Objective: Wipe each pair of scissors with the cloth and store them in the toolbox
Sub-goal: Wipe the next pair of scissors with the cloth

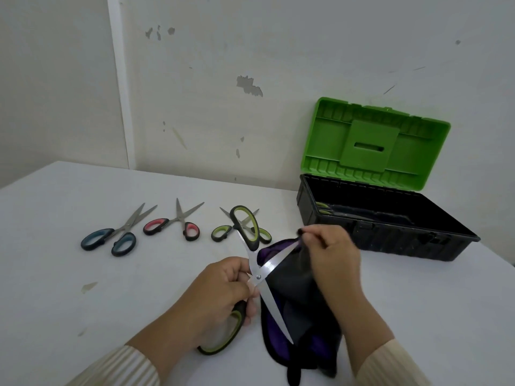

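Steel scissors (257, 277) splayed in left hand (220, 291); right hand (331, 254) pinches dark cloth (295, 288)

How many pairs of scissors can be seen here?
5: open pair in the left hand; blue pair, pink pair, green pair on the table; green-handled pair partly visible in the toolbox; more may hide there.

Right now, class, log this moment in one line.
step: wiping blade | left hand: holds large green scissors | right hand: pinches cloth on blade | waiting: blue scissors, pink scissors, small green scissors | toolbox: open
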Motion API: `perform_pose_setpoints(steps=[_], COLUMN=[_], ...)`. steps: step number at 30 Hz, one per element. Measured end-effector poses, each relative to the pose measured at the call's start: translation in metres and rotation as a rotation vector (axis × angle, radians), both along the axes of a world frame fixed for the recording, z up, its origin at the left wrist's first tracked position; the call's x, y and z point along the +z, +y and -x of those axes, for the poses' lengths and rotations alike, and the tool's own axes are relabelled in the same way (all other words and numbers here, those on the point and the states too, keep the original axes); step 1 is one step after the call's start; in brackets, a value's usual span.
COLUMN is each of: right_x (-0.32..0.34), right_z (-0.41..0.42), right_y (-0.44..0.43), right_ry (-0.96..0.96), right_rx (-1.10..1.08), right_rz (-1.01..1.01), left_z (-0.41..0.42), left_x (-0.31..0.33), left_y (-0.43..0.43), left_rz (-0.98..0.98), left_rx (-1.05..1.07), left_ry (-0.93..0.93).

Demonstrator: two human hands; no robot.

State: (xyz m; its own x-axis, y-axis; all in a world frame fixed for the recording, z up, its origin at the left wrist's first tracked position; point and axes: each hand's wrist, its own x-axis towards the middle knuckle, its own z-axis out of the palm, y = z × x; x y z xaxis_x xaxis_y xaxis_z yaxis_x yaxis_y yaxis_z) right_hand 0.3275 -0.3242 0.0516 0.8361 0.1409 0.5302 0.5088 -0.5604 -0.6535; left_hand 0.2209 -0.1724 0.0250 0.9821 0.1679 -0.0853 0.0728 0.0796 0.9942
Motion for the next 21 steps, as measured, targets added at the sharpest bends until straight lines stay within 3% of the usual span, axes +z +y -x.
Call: perform_pose_setpoints(steps=[3,4,8,12,15,16,21], right_x=[0.012,0.012,-0.007,-0.013,-0.017,-0.017,-0.003], right_z=[0.01,0.018,0.047,0.023,0.033,0.035,0.005], right_y=[-0.011,-0.008,0.024,0.022,0.025,0.026,0.002], right_ry=[0.044,0.023,0.025,-0.118,-0.157,-0.14,0.001], right_rx=[0.01,0.07,0.457,0.306,0.344,0.344,0.042], right_rz=[-0.273,-0.244,0.281,0.197,0.38,0.359,-0.004], left_z=[-0.002,-0.002,0.001,0.002,0.003,0.004,0.007], left_x=[0.001,0.001,0.002,0.004,0.005,0.006,0.013], left_y=[0.002,0.003,0.003,0.005,0.004,0.004,0.006], left_rz=[0.016,0.028,0.014,-0.001,-0.019,-0.031,-0.061], left_rx=[0.006,0.007,0.018,0.003,0.003,-0.001,-0.028], left_ry=[0.011,0.01,-0.018,-0.009,0.007,0.01,0.007])
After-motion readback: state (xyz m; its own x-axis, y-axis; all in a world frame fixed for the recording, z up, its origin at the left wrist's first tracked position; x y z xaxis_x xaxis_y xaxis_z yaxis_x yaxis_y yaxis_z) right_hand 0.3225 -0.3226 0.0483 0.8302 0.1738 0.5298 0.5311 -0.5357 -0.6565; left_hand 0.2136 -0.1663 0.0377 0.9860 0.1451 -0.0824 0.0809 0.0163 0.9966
